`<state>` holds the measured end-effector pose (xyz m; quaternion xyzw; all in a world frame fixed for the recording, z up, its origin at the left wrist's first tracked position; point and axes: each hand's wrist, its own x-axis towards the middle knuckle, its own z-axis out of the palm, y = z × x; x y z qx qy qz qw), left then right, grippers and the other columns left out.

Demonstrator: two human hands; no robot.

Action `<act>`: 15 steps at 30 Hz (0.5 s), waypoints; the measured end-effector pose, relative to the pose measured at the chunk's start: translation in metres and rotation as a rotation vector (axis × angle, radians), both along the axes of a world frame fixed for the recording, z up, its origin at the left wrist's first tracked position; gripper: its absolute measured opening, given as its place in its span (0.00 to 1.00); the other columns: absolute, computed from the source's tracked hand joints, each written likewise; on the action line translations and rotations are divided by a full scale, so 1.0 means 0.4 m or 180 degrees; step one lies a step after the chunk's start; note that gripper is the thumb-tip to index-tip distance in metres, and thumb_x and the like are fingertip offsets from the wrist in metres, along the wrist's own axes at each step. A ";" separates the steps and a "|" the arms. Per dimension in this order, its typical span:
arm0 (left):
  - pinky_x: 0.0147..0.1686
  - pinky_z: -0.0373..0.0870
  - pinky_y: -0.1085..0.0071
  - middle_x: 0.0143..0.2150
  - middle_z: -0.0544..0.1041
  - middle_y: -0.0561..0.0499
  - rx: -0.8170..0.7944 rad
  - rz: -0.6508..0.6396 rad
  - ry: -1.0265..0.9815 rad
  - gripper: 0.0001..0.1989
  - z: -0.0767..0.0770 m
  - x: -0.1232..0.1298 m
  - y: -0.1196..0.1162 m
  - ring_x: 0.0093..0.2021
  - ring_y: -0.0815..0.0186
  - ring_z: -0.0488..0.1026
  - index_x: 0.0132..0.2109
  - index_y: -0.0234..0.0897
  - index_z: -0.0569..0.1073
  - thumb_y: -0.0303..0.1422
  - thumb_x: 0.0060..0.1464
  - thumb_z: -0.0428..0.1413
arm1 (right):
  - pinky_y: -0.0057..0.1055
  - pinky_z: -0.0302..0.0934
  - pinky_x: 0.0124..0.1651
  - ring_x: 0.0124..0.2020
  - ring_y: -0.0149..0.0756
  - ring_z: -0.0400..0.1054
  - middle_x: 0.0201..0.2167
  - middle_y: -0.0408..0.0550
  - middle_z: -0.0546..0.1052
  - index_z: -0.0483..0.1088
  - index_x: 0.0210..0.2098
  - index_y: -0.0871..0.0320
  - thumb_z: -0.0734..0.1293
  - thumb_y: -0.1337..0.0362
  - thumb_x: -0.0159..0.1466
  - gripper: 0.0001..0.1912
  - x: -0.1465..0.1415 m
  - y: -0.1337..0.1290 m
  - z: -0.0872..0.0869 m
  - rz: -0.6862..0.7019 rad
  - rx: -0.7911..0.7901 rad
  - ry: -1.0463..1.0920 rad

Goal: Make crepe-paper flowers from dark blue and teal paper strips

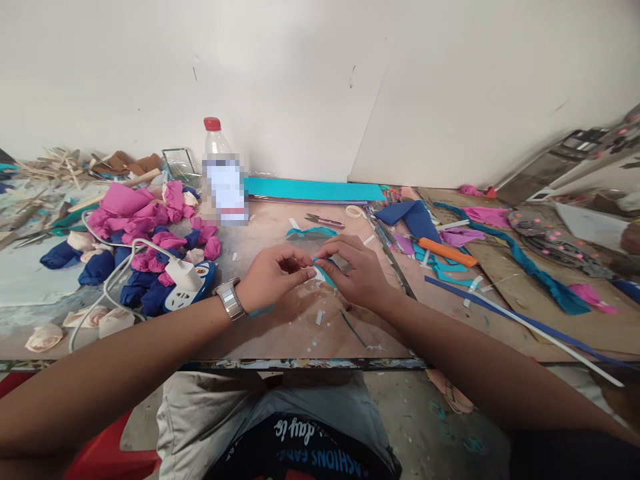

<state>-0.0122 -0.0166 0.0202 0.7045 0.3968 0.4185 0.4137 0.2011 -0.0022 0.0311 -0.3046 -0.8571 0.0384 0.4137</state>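
Note:
Both my hands meet over the middle of the table. My left hand, with a silver watch on its wrist, has thumb and forefinger pinched together at a small teal strip. The fingers of my right hand are closed on the same strip, partly covering it. Just beyond the hands lies a crumpled teal piece. Small thread snips rest farther back, near a roll of white tape.
Pink and blue fabric bundles and a white-and-blue power socket with a cable are at left. A bottle stands behind. An orange cutter, a long white strip and fabric scraps lie at right.

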 end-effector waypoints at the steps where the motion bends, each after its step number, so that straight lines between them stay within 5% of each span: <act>1: 0.35 0.70 0.70 0.35 0.81 0.49 0.0133 0.0019 0.0074 0.12 0.002 0.000 -0.001 0.33 0.67 0.73 0.39 0.34 0.80 0.40 0.56 0.65 | 0.38 0.64 0.50 0.42 0.38 0.74 0.37 0.46 0.80 0.73 0.39 0.54 0.69 0.62 0.70 0.03 0.000 0.000 -0.001 0.0024 -0.0013 -0.0014; 8: 0.35 0.69 0.71 0.35 0.79 0.50 0.0560 0.0013 0.0259 0.08 0.015 0.001 -0.009 0.34 0.68 0.73 0.37 0.36 0.78 0.36 0.62 0.60 | 0.38 0.65 0.49 0.42 0.39 0.74 0.37 0.47 0.79 0.73 0.40 0.54 0.68 0.61 0.71 0.04 0.002 -0.004 -0.004 0.0187 -0.0065 -0.0002; 15: 0.34 0.68 0.71 0.33 0.79 0.51 0.0428 0.0051 0.0158 0.08 0.017 0.001 -0.011 0.32 0.68 0.71 0.36 0.36 0.77 0.35 0.60 0.60 | 0.38 0.66 0.49 0.42 0.39 0.74 0.38 0.47 0.79 0.73 0.39 0.54 0.68 0.60 0.71 0.05 -0.001 -0.010 0.001 0.0125 -0.0172 0.0140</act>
